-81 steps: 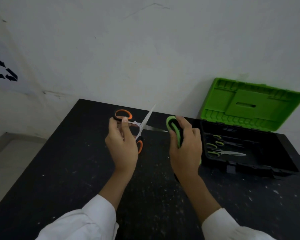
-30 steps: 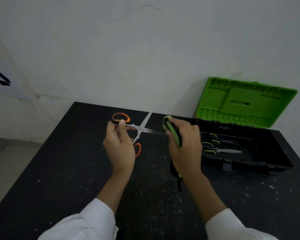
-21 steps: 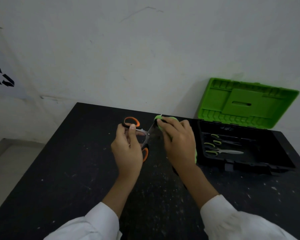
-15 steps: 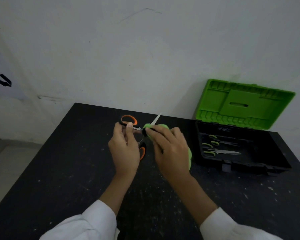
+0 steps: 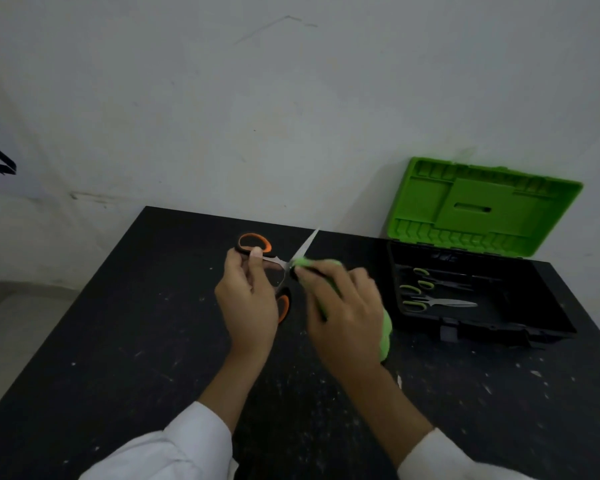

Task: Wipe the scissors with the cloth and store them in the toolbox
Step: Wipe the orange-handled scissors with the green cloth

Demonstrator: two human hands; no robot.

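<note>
Our left hand [image 5: 248, 299] clamps its fingers on the scissors [image 5: 274, 268] by the handles; our right hand's [image 5: 343, 306] fingers pinch the cloth [image 5: 383, 332] around a blade just beyond.

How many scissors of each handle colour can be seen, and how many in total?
Orange-handled scissors: 1, held in the left hand while the right hand presses the green cloth on a blade.
Green-handled scissors: 3, lying in the open toolbox.
Total: 4 scissors.
</note>
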